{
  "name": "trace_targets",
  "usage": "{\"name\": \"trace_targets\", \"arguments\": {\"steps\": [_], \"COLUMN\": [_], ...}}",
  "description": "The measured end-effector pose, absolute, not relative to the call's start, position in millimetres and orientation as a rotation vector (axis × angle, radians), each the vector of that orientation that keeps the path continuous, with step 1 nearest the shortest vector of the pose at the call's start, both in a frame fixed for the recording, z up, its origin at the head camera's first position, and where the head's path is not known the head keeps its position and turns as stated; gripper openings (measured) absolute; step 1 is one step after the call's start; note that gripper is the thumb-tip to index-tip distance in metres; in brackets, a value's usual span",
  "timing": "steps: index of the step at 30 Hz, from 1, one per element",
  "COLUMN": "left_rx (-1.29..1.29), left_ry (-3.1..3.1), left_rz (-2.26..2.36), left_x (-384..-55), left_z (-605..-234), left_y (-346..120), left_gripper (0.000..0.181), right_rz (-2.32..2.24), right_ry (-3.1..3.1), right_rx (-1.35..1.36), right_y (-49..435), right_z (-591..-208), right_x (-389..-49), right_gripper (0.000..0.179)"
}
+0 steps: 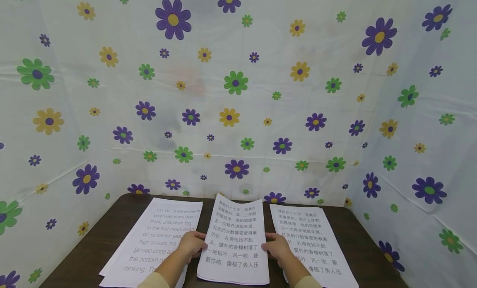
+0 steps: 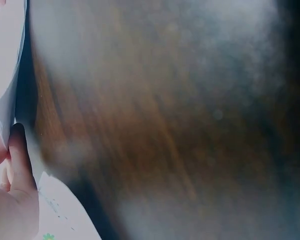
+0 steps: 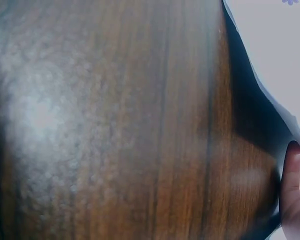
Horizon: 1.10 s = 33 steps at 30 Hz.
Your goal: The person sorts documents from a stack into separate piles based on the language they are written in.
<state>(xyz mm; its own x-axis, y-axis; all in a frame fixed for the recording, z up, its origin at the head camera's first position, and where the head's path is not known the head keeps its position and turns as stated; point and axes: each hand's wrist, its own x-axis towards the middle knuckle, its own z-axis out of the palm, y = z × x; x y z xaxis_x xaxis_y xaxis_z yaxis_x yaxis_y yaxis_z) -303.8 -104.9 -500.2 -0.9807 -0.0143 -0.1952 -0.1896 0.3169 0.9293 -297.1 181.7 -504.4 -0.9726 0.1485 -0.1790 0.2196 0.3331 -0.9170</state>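
A stack of paper sheets [image 1: 232, 238] printed with Chinese text is held between both hands in the middle of the head view. The left hand [image 1: 192, 245] pinches its left edge, and the right hand [image 1: 277, 247] grips the right edge at about the same height. Thumbs lie on the printed side while the other fingers go behind the sheets, mostly hidden. The top sheet bows slightly. In the left wrist view the left hand [image 2: 15, 190] holds the paper's edge [image 2: 7, 65]; the right wrist view has the right hand [image 3: 295, 192] at the opposite edge.
Sheets with English text [image 1: 156, 238] lie on the dark wooden table [image 1: 89, 246] at the left, partly behind the left forearm. More Chinese-text sheets [image 1: 316, 246] lie at the right, partly under the right forearm. A white flowered curtain [image 1: 238, 101] surrounds the table.
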Motion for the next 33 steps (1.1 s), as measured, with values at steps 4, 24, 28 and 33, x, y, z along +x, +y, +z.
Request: {"name": "trace_targets", "arguments": {"steps": [4, 24, 28, 33], "left_rx": [-0.194, -0.220, -0.190, -0.146], "left_ry": [2.436, 2.516, 2.379, 2.307], "left_rz": [1.742, 1.861, 1.962, 1.985], "left_x": [-303.2, -306.4, -306.6, -305.9], "left_z": [-499.4, -500.1, -502.0, -504.0], "left_y": [-104.7, -114.8, -114.0, -113.0], "left_gripper": [0.036, 0.027, 0.032, 0.036], "right_rz": [-1.743, -1.737, -1.752, -1.762], "right_ry": [2.515, 2.515, 2.506, 2.493], "right_rx": [0.353, 0.357, 0.379, 0.379], "right_y": [181.4, 180.3, 177.9, 177.0], "right_z": [-503.9, -506.6, -505.6, -505.1], "right_x": [-296.7, -297.0, -297.0, -298.3], "right_gripper": [0.052, 0.050, 0.050, 0.051]}}
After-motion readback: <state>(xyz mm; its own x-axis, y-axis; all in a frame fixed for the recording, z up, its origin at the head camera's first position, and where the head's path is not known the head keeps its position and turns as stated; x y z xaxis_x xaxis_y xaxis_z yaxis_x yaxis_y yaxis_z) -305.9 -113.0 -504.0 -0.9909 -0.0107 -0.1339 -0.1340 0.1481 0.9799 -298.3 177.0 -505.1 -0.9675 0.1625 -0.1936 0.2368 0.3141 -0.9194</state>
